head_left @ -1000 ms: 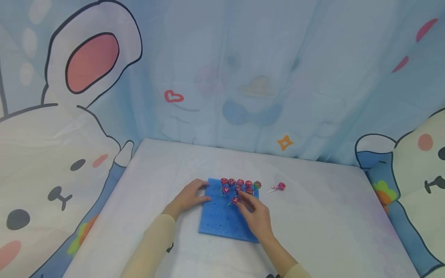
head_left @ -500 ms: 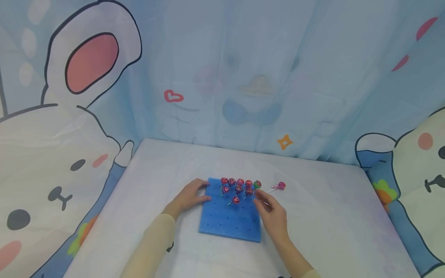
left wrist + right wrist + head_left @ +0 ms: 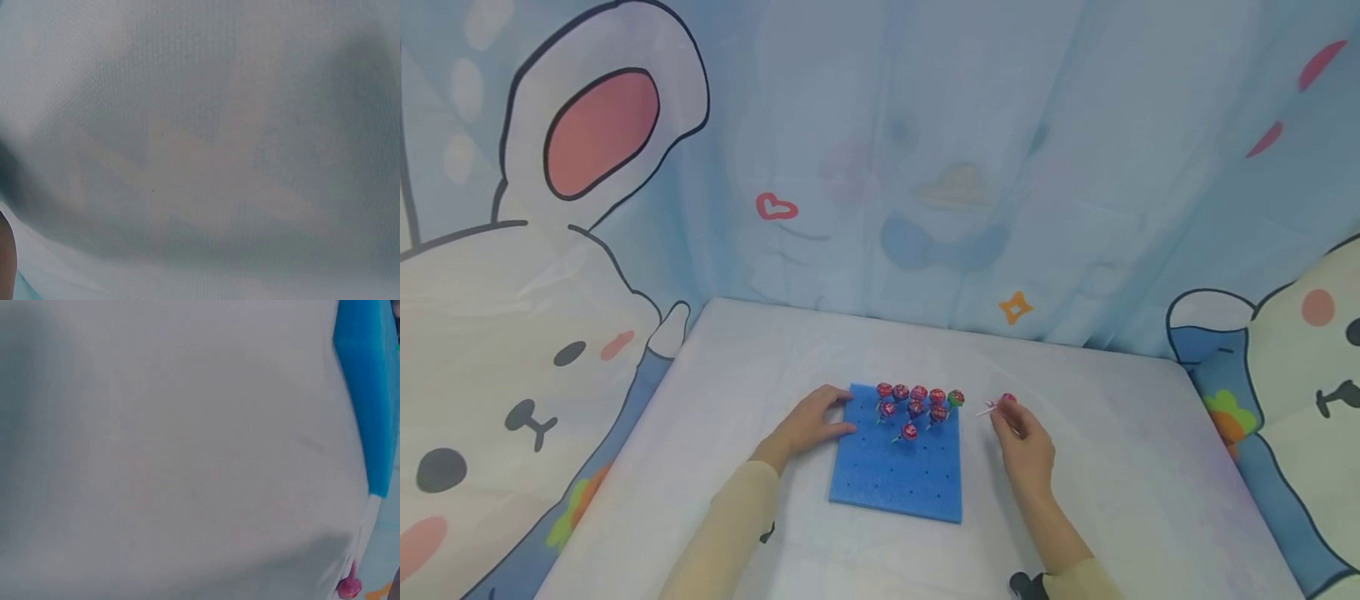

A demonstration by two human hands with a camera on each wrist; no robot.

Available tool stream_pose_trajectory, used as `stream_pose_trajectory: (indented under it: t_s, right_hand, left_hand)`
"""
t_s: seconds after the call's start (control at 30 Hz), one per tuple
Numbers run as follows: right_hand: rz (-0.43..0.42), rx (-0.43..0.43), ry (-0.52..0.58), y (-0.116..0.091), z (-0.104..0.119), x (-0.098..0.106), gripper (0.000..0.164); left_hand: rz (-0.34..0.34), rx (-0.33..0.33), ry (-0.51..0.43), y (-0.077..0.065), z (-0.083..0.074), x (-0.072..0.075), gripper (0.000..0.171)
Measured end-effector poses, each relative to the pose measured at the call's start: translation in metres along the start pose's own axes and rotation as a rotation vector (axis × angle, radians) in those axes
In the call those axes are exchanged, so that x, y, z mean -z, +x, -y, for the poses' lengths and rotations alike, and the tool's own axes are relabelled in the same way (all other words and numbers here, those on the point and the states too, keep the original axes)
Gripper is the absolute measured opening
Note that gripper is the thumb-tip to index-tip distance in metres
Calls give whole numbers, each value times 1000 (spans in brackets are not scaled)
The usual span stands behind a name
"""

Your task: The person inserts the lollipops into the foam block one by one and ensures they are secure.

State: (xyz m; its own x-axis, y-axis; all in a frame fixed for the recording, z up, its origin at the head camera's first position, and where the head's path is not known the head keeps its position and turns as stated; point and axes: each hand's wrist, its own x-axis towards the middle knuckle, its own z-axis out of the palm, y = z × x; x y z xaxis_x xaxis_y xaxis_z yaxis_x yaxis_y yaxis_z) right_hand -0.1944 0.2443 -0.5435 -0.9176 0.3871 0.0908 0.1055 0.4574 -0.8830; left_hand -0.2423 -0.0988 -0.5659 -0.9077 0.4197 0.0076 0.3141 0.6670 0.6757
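Note:
My left hand (image 3: 807,423) rests at the left edge of a blue foam board (image 3: 891,487), with thumb and forefinger spread along it. Several wrapped lollipops stand in the board's holes toward its far side: a red row at the back ending in a green lollipop (image 3: 955,398), and a single red lollipop (image 3: 908,432) nearer the middle. To the right of the board, a loose pink lollipop (image 3: 1009,397) lies on the table, its white stick pointing left. The fingertips of my right hand (image 3: 1028,450) are right at its head. The right wrist view shows this pink lollipop (image 3: 349,587) near the bottom corner.
Bare small holes fill the near part of the board. A white cloth covers the table (image 3: 1150,475). Behind it hangs a light blue curtain (image 3: 1075,208) printed with cartoon animals. The left wrist view holds mostly pale cloth (image 3: 200,156).
My right hand has moved from the middle lollipop on the board rightward to the loose pink lollipop. My left hand has stayed at the board's edge.

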Motion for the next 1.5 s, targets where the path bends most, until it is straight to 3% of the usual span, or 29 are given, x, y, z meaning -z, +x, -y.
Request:
stream_pose_trajectory:
  t_s: [0.17,0.53,0.9,1.5]
  right_hand:
    - [-16,-46,-40,14,-3,1,41]
    - [-56,-58,-46,33,-15,-2,45]
    - [-82,-51,-106,40,-21,0,44]
    - [-66,-118,-114,45,-33,5,45]
  left_hand:
    - [-3,9,-3,1,0,0,58]
    - [-2,-2,-1,0,0,0,58]
    - [2,7,0,0,0,0,59]
    - [2,9,6,2,3,-2,59]
